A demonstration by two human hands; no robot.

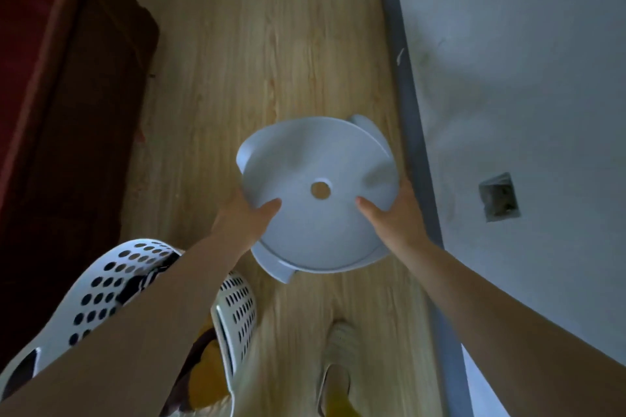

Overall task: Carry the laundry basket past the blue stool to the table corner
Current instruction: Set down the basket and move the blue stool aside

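Observation:
A pale blue round stool (315,159) with a hole in the middle of its seat is in front of me over the wood floor. My left hand (242,217) grips its left rim, thumb on the seat. My right hand (396,210) grips its right rim the same way. The white perforated laundry basket (237,311) stands on the floor at the lower left under my left forearm. It holds dark and yellow clothes. No hand touches the basket.
A dark red-brown door or cabinet (67,112) fills the left side. A grey-white wall (525,78) with a grey skirting board and an open socket hole (499,196) runs along the right. A light shoe (338,366) shows at the bottom. A strip of wood floor (271,44) lies ahead.

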